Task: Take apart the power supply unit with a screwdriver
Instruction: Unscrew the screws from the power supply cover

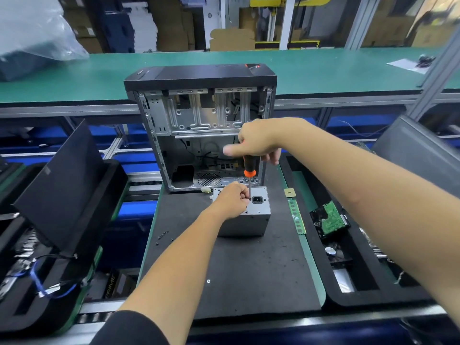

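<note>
My right hand (256, 141) grips the screwdriver (249, 170) upright over the power supply unit (256, 215), my left hand (232, 201) pinching its shaft.

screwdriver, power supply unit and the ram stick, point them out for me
screwdriver (249, 168), head view, on its black and orange handle
power supply unit (258, 207), head view, on its grey top face near the socket
ram stick (296, 216), head view, on the middle of the green board
</note>
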The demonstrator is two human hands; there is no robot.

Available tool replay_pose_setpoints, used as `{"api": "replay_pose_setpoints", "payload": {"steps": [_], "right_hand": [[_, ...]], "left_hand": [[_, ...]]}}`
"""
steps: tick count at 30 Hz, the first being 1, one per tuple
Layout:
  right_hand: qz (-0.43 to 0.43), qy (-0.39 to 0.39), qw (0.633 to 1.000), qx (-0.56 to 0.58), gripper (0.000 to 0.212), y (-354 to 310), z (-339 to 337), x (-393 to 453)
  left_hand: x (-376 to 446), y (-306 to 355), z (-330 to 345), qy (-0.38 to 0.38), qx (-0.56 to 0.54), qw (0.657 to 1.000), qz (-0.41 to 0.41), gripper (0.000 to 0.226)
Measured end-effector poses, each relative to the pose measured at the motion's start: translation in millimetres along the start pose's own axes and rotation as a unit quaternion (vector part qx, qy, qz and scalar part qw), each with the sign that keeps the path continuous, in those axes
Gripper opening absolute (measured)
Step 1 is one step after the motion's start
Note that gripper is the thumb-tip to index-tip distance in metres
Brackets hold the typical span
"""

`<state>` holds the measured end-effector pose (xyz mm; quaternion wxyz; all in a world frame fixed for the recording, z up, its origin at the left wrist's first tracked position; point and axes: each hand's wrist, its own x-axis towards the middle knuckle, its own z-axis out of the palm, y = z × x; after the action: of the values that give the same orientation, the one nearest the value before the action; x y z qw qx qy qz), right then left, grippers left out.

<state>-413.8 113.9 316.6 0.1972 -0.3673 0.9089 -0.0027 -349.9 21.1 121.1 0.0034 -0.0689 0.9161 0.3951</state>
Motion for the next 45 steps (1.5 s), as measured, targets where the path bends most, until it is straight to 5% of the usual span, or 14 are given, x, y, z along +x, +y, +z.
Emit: {"api": "replay_pose_setpoints", "payload": {"steps": [2,7,13,17,24,33,36,42,45], "right_hand": [[0.017,0.008,0.999,-0.033,0.059,0.9,-2.3,-0.8],[-0.058,-0.008,0.997,-0.046,0.018,1.9,-11.2,-10.8],[-0.033,-0.023,0.997,-0.067,0.022,-0.8,-6.7,-15.7],[0.015,0.009,0.978,-0.210,0.039,-5.2,-5.7,-15.1],[-0.096,-0.020,0.991,-0.095,0.013,-6.9,-8.4,-10.9],[-0.046,-0.041,0.995,-0.081,0.012,-9.6,-7.8,-11.2],[0.002,-0.035,0.988,-0.147,0.042,-12.0,-6.0,-12.0],[-0.071,-0.006,0.993,-0.098,0.014,-8.1,-4.8,-11.1],[-0.101,-0.021,0.993,-0.059,0.025,-4.3,-7.6,-17.6]], "left_hand": [[0.9,1.9,-0.6,-0.005,0.007,1.000,-0.005,0.024],[2.7,4.2,-1.9,-0.012,0.014,1.000,-0.019,0.032],[3.2,4.3,-1.9,-0.011,0.022,1.000,-0.018,0.030],[2.6,4.4,-2.2,-0.007,0.028,0.999,-0.014,0.032],[3.9,4.6,-3.3,-0.013,0.025,0.999,-0.018,0.031],[2.6,6.6,-3.0,-0.011,0.024,0.999,-0.019,0.031],[2.5,6.5,-3.3,-0.007,0.024,1.000,-0.009,0.033],[3.6,5.2,-4.5,-0.010,0.025,1.000,-0.007,0.031],[4.6,3.5,-3.3,-0.013,0.029,0.999,-0.013,0.031]]}}
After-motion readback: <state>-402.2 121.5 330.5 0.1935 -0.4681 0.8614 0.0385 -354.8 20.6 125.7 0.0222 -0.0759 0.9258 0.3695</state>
